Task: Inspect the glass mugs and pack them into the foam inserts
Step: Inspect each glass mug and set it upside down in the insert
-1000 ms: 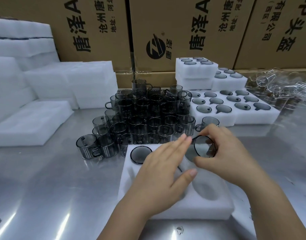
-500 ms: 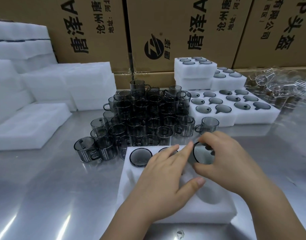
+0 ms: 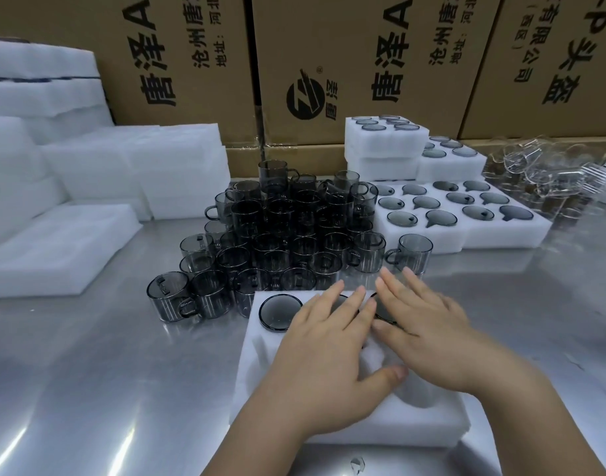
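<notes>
Flat on foam insert (image 3: pixel 260 365), fingers straight, left hand (image 3: pixel 329 341) and right hand (image 3: pixel 428 334), grey glass mug (image 3: pixel 281 312) seated at its 10 o'clock, loose mugs (image 3: pixel 294 235) heaped at 12 o'clock.

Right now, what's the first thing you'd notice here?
A big heap of smoky grey glass mugs stacked in the middle of the shiny metal table. Just in front, the left hand and right hand lie flat on a white foam insert, with one mug seated in its far left pocket.
</notes>
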